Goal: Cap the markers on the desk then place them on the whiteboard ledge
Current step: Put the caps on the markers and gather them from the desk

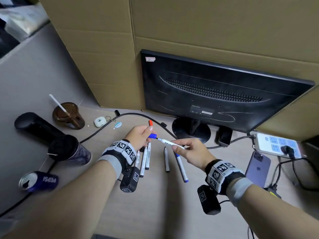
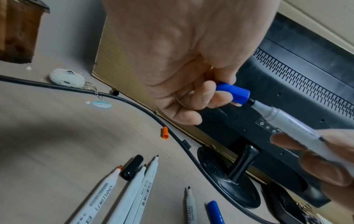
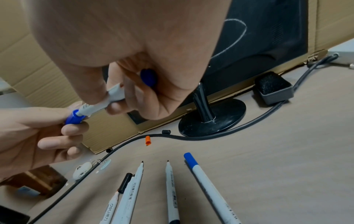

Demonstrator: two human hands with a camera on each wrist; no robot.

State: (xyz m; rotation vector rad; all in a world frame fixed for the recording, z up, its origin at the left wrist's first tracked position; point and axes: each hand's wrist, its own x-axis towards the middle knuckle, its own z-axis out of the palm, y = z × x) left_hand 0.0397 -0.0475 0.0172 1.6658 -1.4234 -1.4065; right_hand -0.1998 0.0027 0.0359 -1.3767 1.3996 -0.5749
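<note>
My left hand (image 1: 148, 134) pinches a blue cap (image 1: 152, 135) (image 2: 233, 93) (image 3: 74, 119) above the desk. My right hand (image 1: 183, 146) grips a white marker (image 1: 170, 143) (image 2: 291, 124) (image 3: 107, 100), whose dark tip sits at the cap's mouth. Below them on the desk lie several markers: three uncapped ones side by side (image 1: 145, 159), a thin black-tipped one (image 1: 166, 160) and a blue-capped one (image 1: 180, 167). A loose orange cap (image 1: 150, 123) (image 2: 165, 132) (image 3: 148, 140) lies by the cable. A black cap (image 2: 132, 169) (image 3: 124, 182) lies among the three markers.
A black monitor (image 1: 215, 94) on a round stand faces away, with cardboard (image 1: 103, 49) behind it. A black cable (image 1: 107, 126) curves across the desk. Two cups and a Pepsi can (image 1: 38, 181) stand at the left. A phone (image 1: 258, 167) and power strip (image 1: 276, 144) lie at the right.
</note>
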